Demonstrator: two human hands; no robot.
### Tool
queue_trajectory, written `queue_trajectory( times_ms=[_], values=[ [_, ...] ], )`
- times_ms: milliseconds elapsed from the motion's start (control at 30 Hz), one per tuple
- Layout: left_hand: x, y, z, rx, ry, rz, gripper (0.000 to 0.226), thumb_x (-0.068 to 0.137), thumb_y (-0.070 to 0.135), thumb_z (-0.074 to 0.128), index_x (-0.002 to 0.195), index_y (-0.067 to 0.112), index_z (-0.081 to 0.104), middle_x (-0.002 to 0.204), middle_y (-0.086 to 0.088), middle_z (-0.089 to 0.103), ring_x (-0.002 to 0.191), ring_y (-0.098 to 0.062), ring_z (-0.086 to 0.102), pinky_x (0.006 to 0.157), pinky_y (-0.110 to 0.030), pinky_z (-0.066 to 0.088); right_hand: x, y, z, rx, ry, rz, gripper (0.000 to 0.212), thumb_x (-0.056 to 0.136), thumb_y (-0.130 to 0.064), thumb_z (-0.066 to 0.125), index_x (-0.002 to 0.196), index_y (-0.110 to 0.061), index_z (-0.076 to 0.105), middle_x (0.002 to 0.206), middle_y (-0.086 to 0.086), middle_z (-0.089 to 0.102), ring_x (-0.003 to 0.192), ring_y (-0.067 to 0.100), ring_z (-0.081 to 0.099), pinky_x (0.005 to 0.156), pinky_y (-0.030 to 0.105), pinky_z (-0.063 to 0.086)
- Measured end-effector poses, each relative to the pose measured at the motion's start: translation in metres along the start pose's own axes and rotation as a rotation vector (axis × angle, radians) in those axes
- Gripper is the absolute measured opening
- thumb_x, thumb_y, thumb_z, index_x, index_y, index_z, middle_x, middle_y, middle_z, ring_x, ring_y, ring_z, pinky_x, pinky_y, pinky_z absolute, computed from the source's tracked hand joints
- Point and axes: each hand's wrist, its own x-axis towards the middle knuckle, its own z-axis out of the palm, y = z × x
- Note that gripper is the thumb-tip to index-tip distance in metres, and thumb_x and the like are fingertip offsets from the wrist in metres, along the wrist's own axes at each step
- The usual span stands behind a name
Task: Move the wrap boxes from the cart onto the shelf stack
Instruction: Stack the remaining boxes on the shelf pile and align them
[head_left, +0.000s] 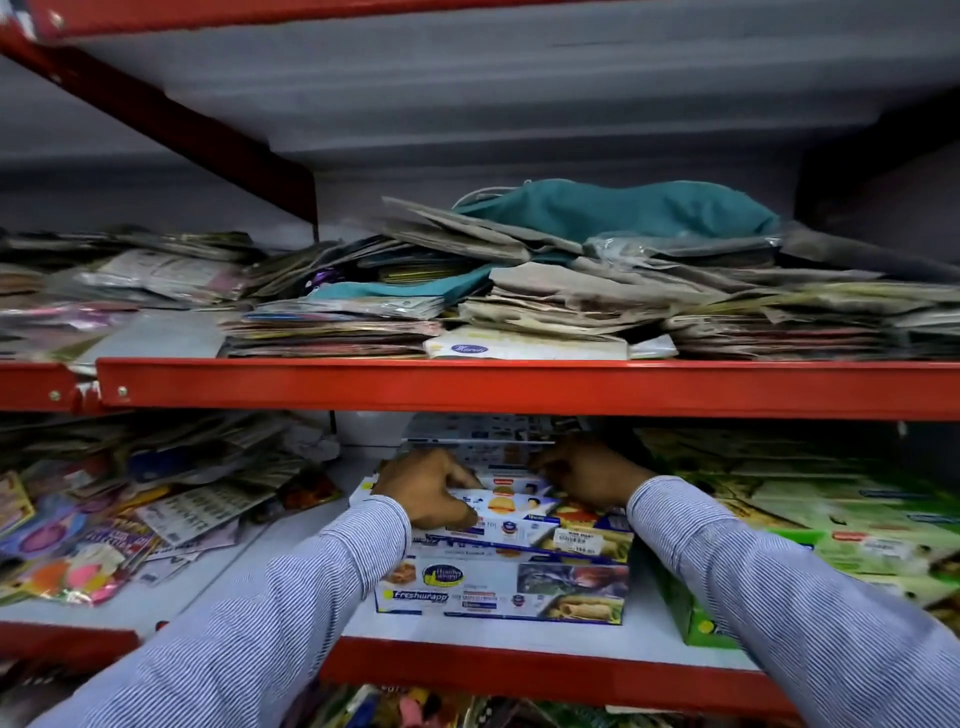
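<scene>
**Top box could slide off a stack squeezed under the red beam**

While both hands reach deep into the lower bay, the main risk is to the stack itself: the white-and-blue printed cardboard wrap box (511, 512) on top sits slightly askew on the white-and-blue Freshwrapp wrap boxes (501, 592) below it, its corners not lined up with theirs. A push from one side alone would probably skew it further or send it sliding toward the back of the white shelf board (171, 587). Headroom looks tight too. The red metal shelf beam (519, 387) runs just above the knuckles, so lifting a wrist could knock it and jolt the box. To the right, the green printed cardboard boxes (810, 519) lie just beside the stack, and a sideways shove could catch their edges. On the other side, the loose heap of colourful plastic-wrapped packets (93, 525) stands apart from the stack and seems in less danger.

The left hand (423, 486) is curled over the near left end of the top box, fingers bent and the thumb pressed along its front edge. The right hand (584, 473) rests on the far right end, fingers folded down on the lid; how firmly it grips I cannot tell, since the fingertips are hidden in shadow. Both forearms, in blue-and-white striped sleeves (291, 597), angle inward and upward from the bottom corners, converging on the box. No cart is in view.
</scene>
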Motion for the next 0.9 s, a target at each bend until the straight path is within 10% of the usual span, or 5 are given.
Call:
queue_trajectory(
  times_ms=[367,900],
  values=[
    [0.002,-0.007,0.029,0.139,0.331,0.125,0.048,0.063,0.051,0.066,0.104,0.028,0.078,0.103,0.004,0.071,0.106,-0.029,0.055,0.091,-0.04,0.048,-0.022,0.002,0.001,-0.062,-0.002,-0.036,0.045,0.099,-0.046,0.041,0.125,-0.016,0.062,0.125,0.012,0.067,0.113,0.029,0.061,0.096,0.036,0.049],
    [-0.005,-0.038,0.057,0.257,0.352,0.297,0.053,0.097,0.051,0.031,0.144,0.03,0.044,0.148,0.002,0.052,0.136,-0.023,0.045,0.112,-0.051,0.035,-0.038,0.015,0.036,-0.271,0.291,-0.076,0.055,0.095,-0.059,0.032,0.14,-0.03,0.045,0.139,0.0,0.059,0.124,0.025,0.057,0.1,0.038,0.049]
  ],
)
